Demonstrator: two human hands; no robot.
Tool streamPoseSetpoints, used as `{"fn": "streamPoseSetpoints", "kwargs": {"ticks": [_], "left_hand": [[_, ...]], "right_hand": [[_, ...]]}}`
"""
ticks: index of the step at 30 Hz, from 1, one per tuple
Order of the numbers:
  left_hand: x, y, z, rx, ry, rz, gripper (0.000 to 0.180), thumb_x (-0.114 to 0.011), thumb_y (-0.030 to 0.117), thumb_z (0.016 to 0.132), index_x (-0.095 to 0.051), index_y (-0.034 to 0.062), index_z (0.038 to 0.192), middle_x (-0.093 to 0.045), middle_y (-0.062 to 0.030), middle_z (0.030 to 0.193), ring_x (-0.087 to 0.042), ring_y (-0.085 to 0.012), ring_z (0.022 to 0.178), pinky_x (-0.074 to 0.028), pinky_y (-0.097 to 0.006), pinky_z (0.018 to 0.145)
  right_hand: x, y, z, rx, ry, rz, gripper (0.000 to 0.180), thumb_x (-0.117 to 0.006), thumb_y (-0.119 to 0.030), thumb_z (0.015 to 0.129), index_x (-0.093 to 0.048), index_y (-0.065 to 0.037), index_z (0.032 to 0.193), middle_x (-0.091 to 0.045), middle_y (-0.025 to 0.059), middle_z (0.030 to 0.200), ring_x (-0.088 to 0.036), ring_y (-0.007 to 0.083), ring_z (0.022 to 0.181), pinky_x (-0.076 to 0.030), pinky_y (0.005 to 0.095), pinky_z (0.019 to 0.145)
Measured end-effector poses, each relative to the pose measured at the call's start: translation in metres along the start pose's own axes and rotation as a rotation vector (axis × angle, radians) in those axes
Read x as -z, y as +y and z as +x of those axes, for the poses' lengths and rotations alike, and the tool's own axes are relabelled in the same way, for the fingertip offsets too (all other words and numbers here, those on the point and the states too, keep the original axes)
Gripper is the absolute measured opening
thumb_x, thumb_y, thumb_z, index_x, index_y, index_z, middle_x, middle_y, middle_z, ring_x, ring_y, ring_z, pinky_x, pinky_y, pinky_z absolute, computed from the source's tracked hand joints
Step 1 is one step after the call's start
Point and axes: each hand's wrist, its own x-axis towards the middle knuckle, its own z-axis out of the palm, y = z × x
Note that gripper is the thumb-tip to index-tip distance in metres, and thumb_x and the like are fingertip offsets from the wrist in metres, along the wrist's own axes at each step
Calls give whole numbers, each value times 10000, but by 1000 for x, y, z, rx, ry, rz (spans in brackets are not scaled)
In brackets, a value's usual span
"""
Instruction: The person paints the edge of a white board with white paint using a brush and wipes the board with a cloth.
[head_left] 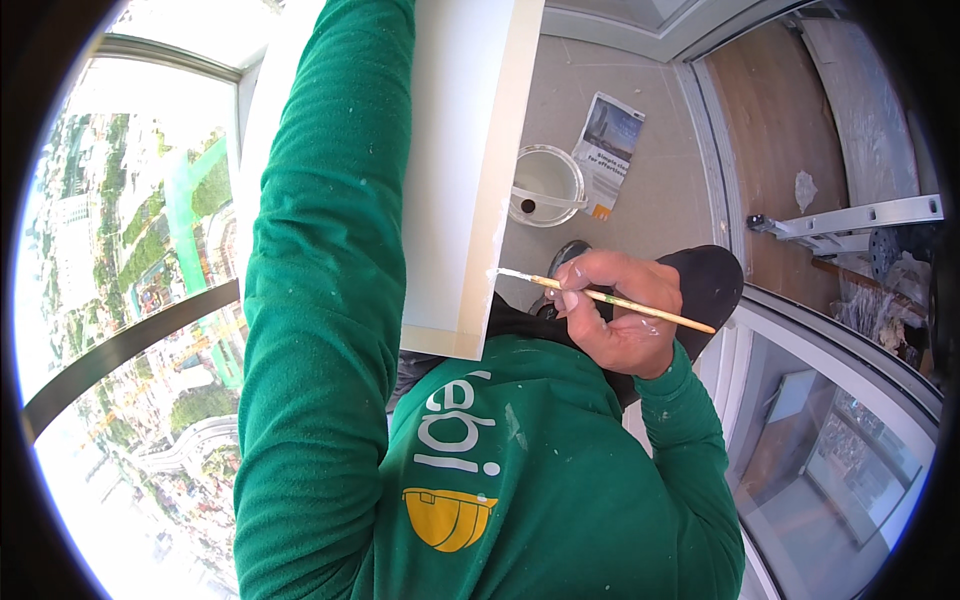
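Left hand out of frame, upward

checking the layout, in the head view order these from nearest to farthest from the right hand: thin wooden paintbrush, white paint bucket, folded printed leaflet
1. Thin wooden paintbrush: held in the right hand, its bristles at the white panel's edge.
2. White paint bucket: on the floor, above the hand in the picture.
3. Folded printed leaflet: just beyond the bucket, to its right.

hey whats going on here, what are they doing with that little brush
A person in a green paint-flecked top holds a thin wooden-handled brush in the right hand, its white-tipped bristles touching the edge of a white panel. The left arm reaches up beside the panel; the left hand is out of view. On the tiled floor below stand a white paint bucket and a leaflet.
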Motion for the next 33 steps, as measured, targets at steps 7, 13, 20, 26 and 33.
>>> {"fn": "streamPoseSetpoints", "kwargs": {"ticks": [7,13,20,26,33], "left_hand": [[1,-2,-1,21,-4,-3,471,-704,413,903,-770,-6,1108,-731,-254,1178,-698,-425,1119,-547,-491,971],[0,3,-2,-11,-1,21,466,-702,406,902,-771,-12,1098,-734,-254,1166,-698,-424,1113,-545,-487,969],[1,1,2,-18,-30,35,473,-676,414,914,-776,-10,1098,-742,-245,1149,-701,-415,1095,-536,-484,976],[2,3,2,12,-28,37,490,-680,420,923,-774,-27,1102,-748,-249,1136,-711,-405,1084,-538,-469,976],[-2,7,1,-7,11,58,497,-696,413,928,-762,-48,1102,-751,-262,1092,-721,-409,1055,-546,-458,939]], "right_hand": [[-3,-7,-1,141,8,-63,210,-690,88,726,-640,-10,905,-691,97,749,-693,209,618,-575,293,595],[-3,-11,-13,137,-126,30,234,-691,100,705,-631,-24,894,-678,79,749,-688,218,618,-570,300,584],[0,-5,-7,19,-66,34,173,-708,29,759,-655,-58,898,-698,50,745,-705,191,623,-563,280,592],[2,1,3,70,67,18,145,-707,19,821,-656,-34,946,-728,88,817,-718,192,669,-579,291,628],[-6,-1,-4,199,79,-28,212,-700,75,743,-639,-32,916,-667,90,773,-671,257,638,-547,330,578]]}}
